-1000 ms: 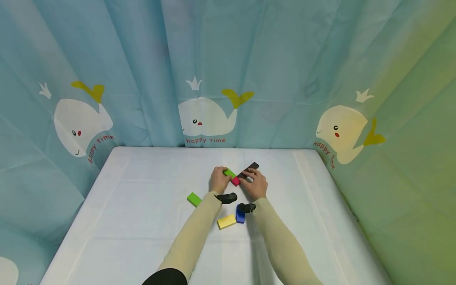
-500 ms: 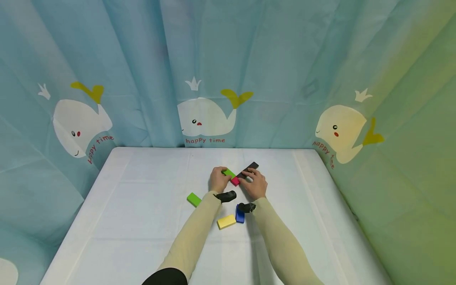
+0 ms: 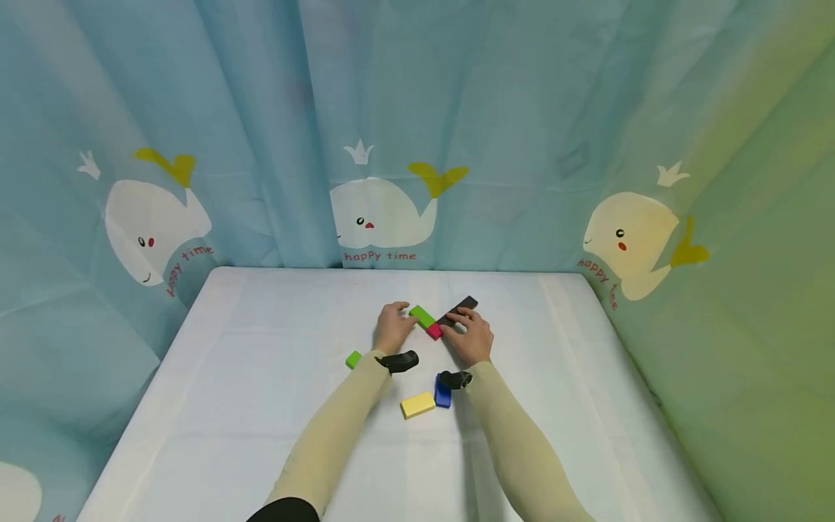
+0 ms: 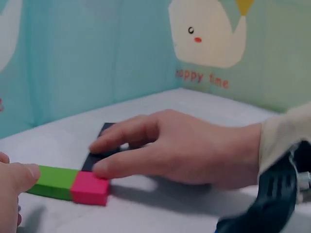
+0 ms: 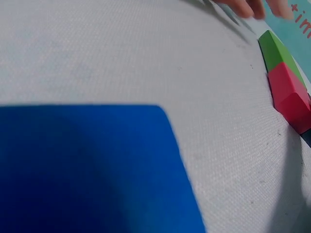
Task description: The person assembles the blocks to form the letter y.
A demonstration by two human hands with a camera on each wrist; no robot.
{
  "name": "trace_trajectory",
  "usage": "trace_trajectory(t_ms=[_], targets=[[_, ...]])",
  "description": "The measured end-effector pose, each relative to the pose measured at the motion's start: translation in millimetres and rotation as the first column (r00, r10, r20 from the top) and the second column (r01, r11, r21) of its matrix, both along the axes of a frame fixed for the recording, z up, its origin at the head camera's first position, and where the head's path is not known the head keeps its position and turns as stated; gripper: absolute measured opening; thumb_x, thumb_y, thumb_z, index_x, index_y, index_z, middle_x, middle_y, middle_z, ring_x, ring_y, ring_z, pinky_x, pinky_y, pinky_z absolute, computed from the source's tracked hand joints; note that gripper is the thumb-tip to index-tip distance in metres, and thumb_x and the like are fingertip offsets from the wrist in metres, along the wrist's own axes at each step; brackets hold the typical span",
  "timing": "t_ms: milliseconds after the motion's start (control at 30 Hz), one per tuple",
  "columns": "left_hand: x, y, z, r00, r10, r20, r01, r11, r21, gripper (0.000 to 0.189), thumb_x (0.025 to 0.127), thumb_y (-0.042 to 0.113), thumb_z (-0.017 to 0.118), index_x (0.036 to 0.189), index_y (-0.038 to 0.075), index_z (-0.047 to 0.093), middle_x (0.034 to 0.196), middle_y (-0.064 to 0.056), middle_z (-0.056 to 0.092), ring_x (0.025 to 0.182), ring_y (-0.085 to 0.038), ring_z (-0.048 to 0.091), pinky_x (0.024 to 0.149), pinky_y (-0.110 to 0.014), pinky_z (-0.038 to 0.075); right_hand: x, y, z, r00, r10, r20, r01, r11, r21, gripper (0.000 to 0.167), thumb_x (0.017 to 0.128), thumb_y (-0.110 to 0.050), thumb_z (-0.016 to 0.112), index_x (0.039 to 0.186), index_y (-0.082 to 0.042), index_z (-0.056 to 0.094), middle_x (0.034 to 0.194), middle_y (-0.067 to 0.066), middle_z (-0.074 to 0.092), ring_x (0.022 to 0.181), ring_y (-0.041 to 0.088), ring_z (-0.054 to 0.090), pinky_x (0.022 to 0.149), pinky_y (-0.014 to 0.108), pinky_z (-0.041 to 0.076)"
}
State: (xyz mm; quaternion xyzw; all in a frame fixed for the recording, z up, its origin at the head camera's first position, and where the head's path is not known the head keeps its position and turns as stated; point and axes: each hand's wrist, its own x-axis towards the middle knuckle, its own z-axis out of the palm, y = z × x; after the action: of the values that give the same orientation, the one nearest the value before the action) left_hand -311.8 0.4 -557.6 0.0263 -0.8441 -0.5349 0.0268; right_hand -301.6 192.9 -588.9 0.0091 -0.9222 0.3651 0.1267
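Green block (image 3: pixel 422 316), red block (image 3: pixel 434 331) and black block (image 3: pixel 467 303) form a V on the white table. The red block lies at its point, meeting the green one end to end. My left hand (image 3: pixel 393 330) is just left of the green block, fingers loosely bent and holding nothing; in the right wrist view its fingertips (image 5: pixel 243 7) are apart from the blocks. My right hand (image 4: pixel 189 150) pinches the black block near the red one, index finger across it and thumb (image 4: pixel 116 164) at the junction. Its grip is partly hidden in the head view.
Nearer the body lie a yellow block (image 3: pixel 417 405) and a blue block (image 3: pixel 443 395), the blue partly under the right wrist strap. Another green block (image 3: pixel 353 359) is partly covered by the left sleeve. Curtains (image 3: pixel 522 145) with whales surround the table (image 3: pixel 261 406).
My left hand has let go of the green block and drawn back slightly to the left, its forearm covering more of the loose green block. My right hand stays in place on the black block.
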Motion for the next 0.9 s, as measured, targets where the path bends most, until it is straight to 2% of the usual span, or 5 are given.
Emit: trace_trajectory(t_ms=[233,367,567,733,900], targets=[[20.2,-33.9,7.9,0.999,-0.008,-0.048,0.007,1.0,-0.011,0.041,0.09,0.016,0.071,0.126,-0.001,0.06,0.12,-0.019,0.056,0.107,-0.034,0.059,0.09,-0.043,0.049,1.7,2,5.8,1.0,-0.004,0.026,0.004,1.0,-0.014,0.043,0.085,-0.036,0.073,0.122,-0.013,0.07,0.141,0.009,0.051,0.13,0.041,0.038,0.105,0.06,0.022],[43.9,-58.5,8.6,0.997,-0.002,-0.073,-0.008,0.992,-0.13,0.042,0.09,0.021,0.072,0.125,0.001,0.061,0.119,-0.018,0.058,0.111,-0.036,0.055,0.094,-0.047,0.045,4.1,0,8.3,0.999,-0.004,0.037,0.004,1.0,-0.022,0.044,0.085,-0.036,0.074,0.122,-0.012,0.07,0.141,0.009,0.05,0.13,0.041,0.038,0.105,0.06,0.021],[84.1,-90.9,-2.8,0.993,0.022,-0.119,-0.06,0.944,-0.324,0.046,0.086,0.027,0.075,0.123,0.002,0.063,0.117,-0.016,0.057,0.107,-0.035,0.051,0.09,-0.049,0.041,4.4,-2,6.9,0.999,0.004,0.04,-0.004,1.0,-0.013,0.044,0.087,-0.036,0.073,0.123,-0.013,0.07,0.142,0.009,0.05,0.131,0.041,0.037,0.105,0.06,0.021],[106.9,-100.6,-9.7,0.987,0.018,-0.161,-0.072,0.939,-0.336,0.049,0.081,0.026,0.08,0.119,-0.001,0.064,0.113,-0.018,0.056,0.1,-0.035,0.048,0.084,-0.047,0.04,4.2,-2,7.0,1.0,0.006,0.018,-0.006,1.0,-0.025,0.042,0.086,-0.035,0.074,0.121,-0.013,0.071,0.14,0.01,0.051,0.13,0.042,0.038,0.105,0.061,0.021],[115.4,-99.5,-14.4,0.987,-0.001,-0.159,-0.053,0.941,-0.336,0.053,0.081,0.028,0.08,0.12,-0.002,0.062,0.112,-0.017,0.055,0.098,-0.033,0.048,0.083,-0.045,0.04,4.0,-3,6.0,1.0,0.012,0.024,-0.012,1.0,-0.017,0.043,0.086,-0.036,0.073,0.122,-0.013,0.07,0.141,0.009,0.051,0.13,0.042,0.038,0.105,0.061,0.021]])
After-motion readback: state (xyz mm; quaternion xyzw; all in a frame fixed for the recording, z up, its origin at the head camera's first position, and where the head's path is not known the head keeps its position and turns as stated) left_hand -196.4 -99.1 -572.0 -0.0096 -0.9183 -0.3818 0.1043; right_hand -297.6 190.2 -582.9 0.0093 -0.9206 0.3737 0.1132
